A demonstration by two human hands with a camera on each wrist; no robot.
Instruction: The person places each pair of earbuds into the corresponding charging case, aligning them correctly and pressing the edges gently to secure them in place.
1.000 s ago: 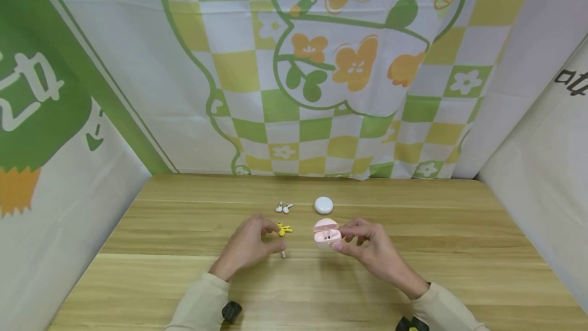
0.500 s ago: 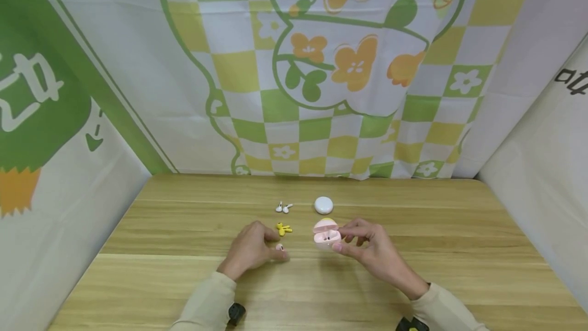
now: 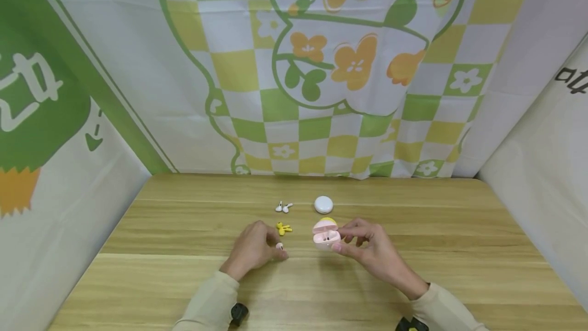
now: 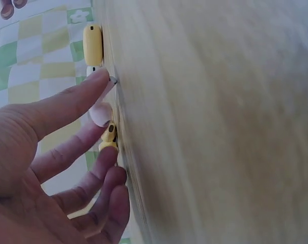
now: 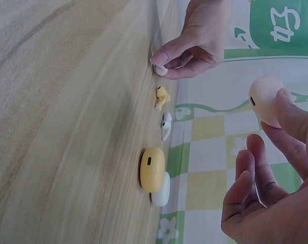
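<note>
Two hands share the work, and we see the left hand (image 3: pixel 252 249) pinching a pink earbud (image 4: pixel 100 115) between thumb and finger, low by the table (image 3: pixel 147 254). In the left wrist view its stem slants from the round head toward the thumb tip. The right hand (image 3: pixel 374 249) grips the pink case (image 3: pixel 325 245), standing open above the table. From the earbud, the case lies rightward across a gap; we cannot tell whether the earbud touches the wood.

pink earbud (image 4: pixel 100 114) partly behind left thumb (image 4: pixel 72 103)
</note>
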